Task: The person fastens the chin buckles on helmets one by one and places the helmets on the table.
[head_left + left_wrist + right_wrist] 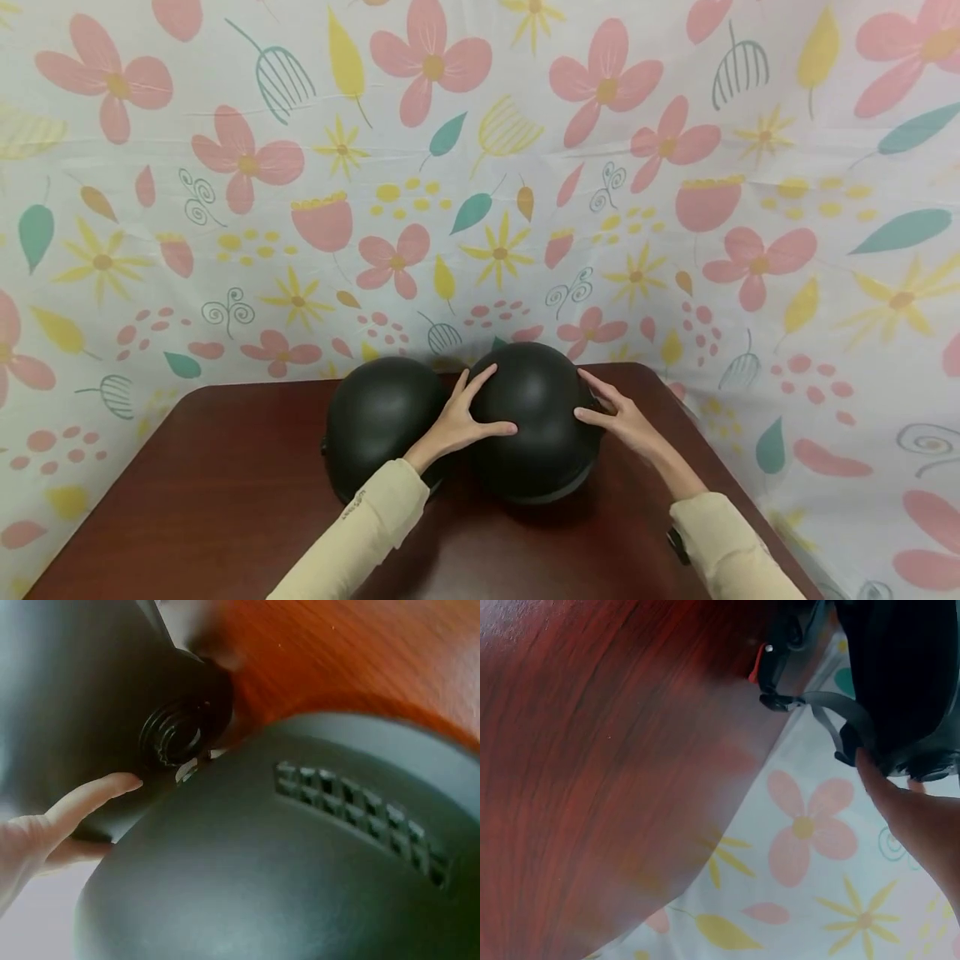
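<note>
Two glossy black helmets are side by side at the far part of the table. Both hands hold the right helmet [536,425] from its two sides. My left hand [457,425] grips its left side with thumb and fingers spread, between the two helmets. At its right side, my right hand [622,423] grips near the edge. A strap [840,705] with a black buckle and a red tab hangs from this helmet in the right wrist view. Beneath my left forearm sits the left helmet [382,417]; the left wrist view shows its grid vent [360,817] up close.
The dark reddish-brown table [202,483] carries both helmets. A white cloth [465,275] printed with flowers and leaves hangs right behind the table and along its right side. The table's right edge runs close to my right forearm.
</note>
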Tool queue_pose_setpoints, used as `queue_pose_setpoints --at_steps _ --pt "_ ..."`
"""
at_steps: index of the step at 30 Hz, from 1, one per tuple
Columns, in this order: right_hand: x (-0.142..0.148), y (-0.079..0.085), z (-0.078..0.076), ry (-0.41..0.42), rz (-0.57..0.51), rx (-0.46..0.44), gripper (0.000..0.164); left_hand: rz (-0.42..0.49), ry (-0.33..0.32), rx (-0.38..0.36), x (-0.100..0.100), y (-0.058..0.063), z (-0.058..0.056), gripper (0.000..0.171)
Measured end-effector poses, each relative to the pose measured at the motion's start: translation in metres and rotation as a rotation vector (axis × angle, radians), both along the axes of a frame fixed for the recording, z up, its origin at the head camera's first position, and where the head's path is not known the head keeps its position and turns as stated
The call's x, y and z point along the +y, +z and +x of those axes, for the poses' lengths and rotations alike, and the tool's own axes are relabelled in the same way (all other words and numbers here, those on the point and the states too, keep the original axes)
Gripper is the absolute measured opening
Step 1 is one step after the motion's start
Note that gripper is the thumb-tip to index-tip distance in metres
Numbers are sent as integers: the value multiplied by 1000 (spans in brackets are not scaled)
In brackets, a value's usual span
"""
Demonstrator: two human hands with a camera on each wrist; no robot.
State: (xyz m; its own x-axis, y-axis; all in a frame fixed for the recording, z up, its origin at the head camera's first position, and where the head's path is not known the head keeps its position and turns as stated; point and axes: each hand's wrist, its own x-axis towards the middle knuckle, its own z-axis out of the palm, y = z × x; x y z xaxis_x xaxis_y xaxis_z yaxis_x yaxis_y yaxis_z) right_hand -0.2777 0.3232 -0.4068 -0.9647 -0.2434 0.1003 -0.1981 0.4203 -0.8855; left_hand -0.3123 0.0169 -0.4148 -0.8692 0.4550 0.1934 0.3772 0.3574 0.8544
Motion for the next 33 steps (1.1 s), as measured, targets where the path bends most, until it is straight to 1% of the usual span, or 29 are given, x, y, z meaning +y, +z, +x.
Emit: queue_pose_setpoints --at_steps 5,10,13,17,21,24,28,33 --pt "-7 3 -2 -17 25 0 77 22 8 15 0 -3 -2 96" --pt "-13 5 -3 -19 37 7 80 35 16 3 -1 -3 -3 98" --pt "-17 5 -3 -30 37 2 82 57 29 -30 -2 -6 -2 98" --pt "-20 5 -3 -50 61 -9 87 93 30 -103 -2 -9 1 95" --pt "-22 4 -3 -67 73 -23 90 136 12 -164 -3 -10 2 90" --pt "-21 2 -5 -67 60 -11 89 165 -21 -198 -3 -9 1 87" --pt "-19 -3 -9 -68 36 5 87 191 -51 -227 -3 -9 -3 85" --pt "-18 -6 -9 -91 8 -23 86 198 -58 -239 -2 -9 -6 84"
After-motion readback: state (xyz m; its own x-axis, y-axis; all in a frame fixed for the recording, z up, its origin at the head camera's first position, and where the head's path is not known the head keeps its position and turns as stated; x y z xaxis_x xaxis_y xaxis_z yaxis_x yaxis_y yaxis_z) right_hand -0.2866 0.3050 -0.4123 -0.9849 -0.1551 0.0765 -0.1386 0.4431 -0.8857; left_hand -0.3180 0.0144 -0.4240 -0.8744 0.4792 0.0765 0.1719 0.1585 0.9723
